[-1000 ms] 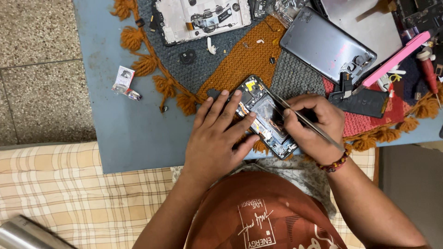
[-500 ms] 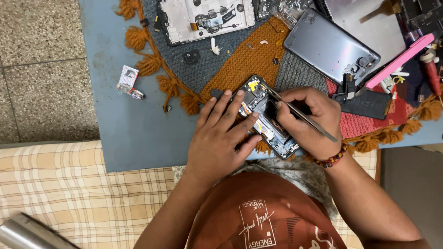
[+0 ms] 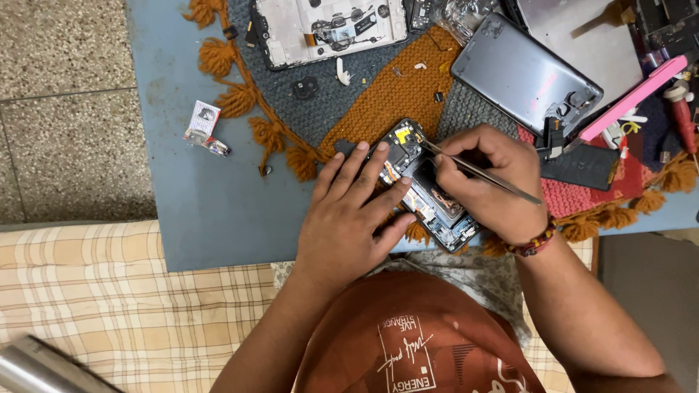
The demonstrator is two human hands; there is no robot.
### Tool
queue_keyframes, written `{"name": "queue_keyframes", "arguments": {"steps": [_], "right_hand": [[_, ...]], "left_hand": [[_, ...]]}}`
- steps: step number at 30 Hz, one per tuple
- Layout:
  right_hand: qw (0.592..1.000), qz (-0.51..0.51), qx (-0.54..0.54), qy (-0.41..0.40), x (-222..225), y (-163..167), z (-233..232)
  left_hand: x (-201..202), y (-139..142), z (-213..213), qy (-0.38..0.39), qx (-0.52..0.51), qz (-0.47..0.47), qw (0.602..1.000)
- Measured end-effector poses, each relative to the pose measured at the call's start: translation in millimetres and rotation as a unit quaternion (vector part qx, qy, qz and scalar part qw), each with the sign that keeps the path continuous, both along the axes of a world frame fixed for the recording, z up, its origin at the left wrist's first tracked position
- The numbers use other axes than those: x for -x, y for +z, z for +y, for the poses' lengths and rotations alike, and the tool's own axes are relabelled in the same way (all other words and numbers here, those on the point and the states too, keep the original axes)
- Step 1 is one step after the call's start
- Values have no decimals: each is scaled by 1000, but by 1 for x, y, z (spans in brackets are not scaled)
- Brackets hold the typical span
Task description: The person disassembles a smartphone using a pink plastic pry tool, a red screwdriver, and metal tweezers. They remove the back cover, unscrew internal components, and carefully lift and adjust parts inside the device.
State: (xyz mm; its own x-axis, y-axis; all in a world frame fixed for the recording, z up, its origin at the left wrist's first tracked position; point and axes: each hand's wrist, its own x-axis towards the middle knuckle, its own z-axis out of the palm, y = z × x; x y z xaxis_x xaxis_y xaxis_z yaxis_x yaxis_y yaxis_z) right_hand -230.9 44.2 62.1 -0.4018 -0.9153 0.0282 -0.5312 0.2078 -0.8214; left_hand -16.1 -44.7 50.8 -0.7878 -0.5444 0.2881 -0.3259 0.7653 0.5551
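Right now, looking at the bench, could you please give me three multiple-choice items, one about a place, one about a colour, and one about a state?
1. Where does the opened phone lie?
A. on the knitted mat
B. on the checked cloth
C. on the stone floor

2. What colour is the long flat tool at the right edge of the mat?
A. green
B. pink
C. white

3. What is the right hand doing?
A. resting empty
B. holding a cup
C. holding thin metal tweezers over the phone

Answers: 1 A, the phone lies on the orange and grey part of the mat. 2 B, the tool is plainly pink. 3 C, the fingers pinch the tweezers, with the tip at the phone's upper end, while the left hand presses flat on the phone.
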Motion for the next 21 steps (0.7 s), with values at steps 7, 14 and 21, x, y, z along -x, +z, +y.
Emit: {"name": "queue_keyframes", "arguments": {"steps": [7, 14, 21], "right_hand": [[996, 76, 48, 13, -8, 0, 0], [1000, 7, 23, -7, -7, -1, -1], [995, 93, 48, 3, -12, 1, -1]], "left_hand": [[0, -1, 1, 0, -1, 2, 1000], [0, 0, 0, -1, -5, 7, 1000], [0, 1, 0, -2, -5, 4, 1000]]}}
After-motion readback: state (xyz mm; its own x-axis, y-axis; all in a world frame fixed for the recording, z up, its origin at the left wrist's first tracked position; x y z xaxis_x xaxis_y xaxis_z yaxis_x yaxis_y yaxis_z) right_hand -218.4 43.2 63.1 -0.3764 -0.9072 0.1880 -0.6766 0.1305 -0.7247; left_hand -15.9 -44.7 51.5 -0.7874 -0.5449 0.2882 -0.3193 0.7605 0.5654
